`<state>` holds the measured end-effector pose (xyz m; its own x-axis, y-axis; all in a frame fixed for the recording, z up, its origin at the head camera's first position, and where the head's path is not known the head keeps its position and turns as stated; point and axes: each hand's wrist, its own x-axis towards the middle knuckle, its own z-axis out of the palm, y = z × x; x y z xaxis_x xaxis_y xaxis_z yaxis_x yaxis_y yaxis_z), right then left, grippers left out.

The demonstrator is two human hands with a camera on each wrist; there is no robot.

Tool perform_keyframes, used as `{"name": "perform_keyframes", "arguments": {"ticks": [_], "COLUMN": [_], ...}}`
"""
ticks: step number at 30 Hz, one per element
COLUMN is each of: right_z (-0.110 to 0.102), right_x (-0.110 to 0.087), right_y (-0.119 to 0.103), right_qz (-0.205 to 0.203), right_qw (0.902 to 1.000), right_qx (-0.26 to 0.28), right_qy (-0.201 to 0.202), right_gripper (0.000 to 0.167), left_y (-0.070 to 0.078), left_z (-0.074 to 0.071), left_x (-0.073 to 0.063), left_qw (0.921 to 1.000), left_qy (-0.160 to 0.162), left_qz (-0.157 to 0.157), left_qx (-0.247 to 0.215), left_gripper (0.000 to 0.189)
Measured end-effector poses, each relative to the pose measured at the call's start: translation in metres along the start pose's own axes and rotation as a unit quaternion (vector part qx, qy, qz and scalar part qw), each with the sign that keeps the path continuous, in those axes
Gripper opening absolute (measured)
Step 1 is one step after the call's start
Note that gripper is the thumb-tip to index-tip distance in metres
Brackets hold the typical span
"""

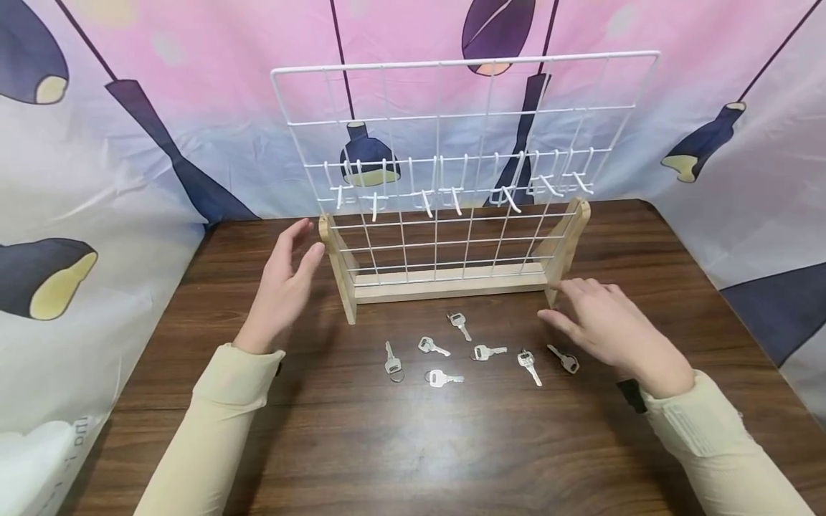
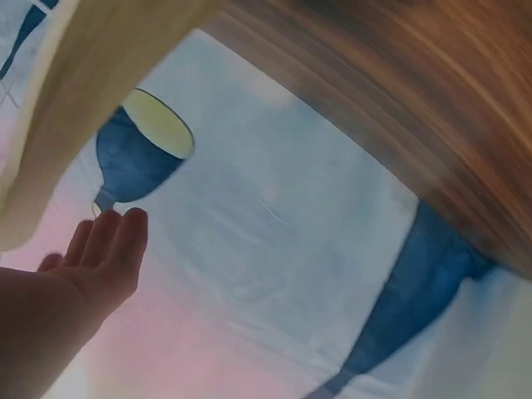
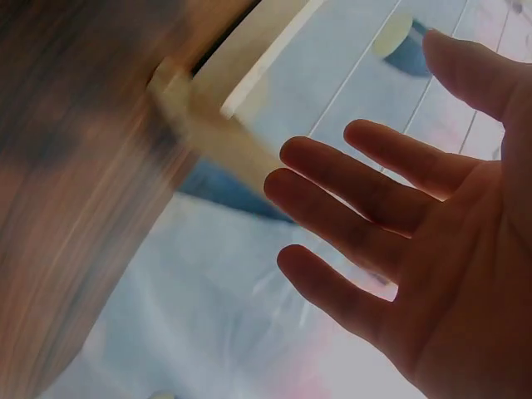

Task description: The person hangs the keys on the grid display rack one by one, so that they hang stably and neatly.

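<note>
A white wire grid rack [image 1: 436, 231] stands on a wooden base [image 1: 452, 282], with several white hooks [image 1: 426, 203] hung in a row across it. Beside the rack's left wooden post [image 1: 339, 272] is my left hand [image 1: 284, 283], its fingers loosely bent and holding nothing. My right hand [image 1: 603, 322] is by the lower end of the right post [image 1: 568, 244], and the right wrist view shows its fingers spread with an empty palm. Several silver keys lie on the table in front of the rack, among them a ringed key [image 1: 393, 362] on the left and another key [image 1: 564, 359] nearest my right hand.
The dark wood table [image 1: 413, 444] runs back to a patterned curtain [image 1: 213, 143] behind the rack. A white object with lettering [image 1: 48, 459] is at the lower left.
</note>
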<state>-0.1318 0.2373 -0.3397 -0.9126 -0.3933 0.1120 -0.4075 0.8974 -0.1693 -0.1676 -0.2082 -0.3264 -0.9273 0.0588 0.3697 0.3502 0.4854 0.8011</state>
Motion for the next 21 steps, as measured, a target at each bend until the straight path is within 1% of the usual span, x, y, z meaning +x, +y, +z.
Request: {"name": "perform_keyframes", "arguments": {"ticks": [3,6,8,13,15,17,19,21], "right_z": [0.007,0.012,0.015,0.023,0.026,0.031,0.037,0.044], "right_x": [0.007,0.015,0.021,0.038,0.043,0.048,0.052,0.054], "right_y": [-0.012,-0.025,-0.034,-0.063,-0.074,-0.085,-0.095,-0.104], "right_qz": [-0.020,-0.040,-0.053,-0.098,-0.119,-0.138,-0.154,-0.168], "right_qw": [0.9998,0.9990,0.9982,0.9945,0.9921,0.9896,0.9872,0.9850], "right_qx": [0.007,0.016,0.023,0.033,0.034,0.039,0.039,0.041], "right_qy": [0.006,0.011,0.012,0.017,0.020,0.018,0.010,-0.001], "right_gripper": [0.054,0.052,0.051,0.047,0.044,0.041,0.038,0.036], "left_y": [0.004,0.005,0.005,0.005,0.006,0.007,0.008,0.008], "left_z": [0.005,0.010,0.013,0.018,0.021,0.024,0.028,0.032], "left_x": [0.006,0.013,0.018,0.025,0.028,0.032,0.035,0.037], "left_qw": [0.9977,0.9931,0.9897,0.9821,0.9766,0.9687,0.9606,0.9558], "left_qy": [0.012,0.033,0.048,0.085,0.096,0.105,0.110,0.113], "left_qz": [0.007,0.019,0.027,0.039,0.047,0.059,0.070,0.073], "left_qx": [-0.066,-0.111,-0.132,-0.163,-0.186,-0.217,-0.245,-0.262], "left_gripper": [0.050,0.046,0.043,0.037,0.034,0.032,0.030,0.028]}}
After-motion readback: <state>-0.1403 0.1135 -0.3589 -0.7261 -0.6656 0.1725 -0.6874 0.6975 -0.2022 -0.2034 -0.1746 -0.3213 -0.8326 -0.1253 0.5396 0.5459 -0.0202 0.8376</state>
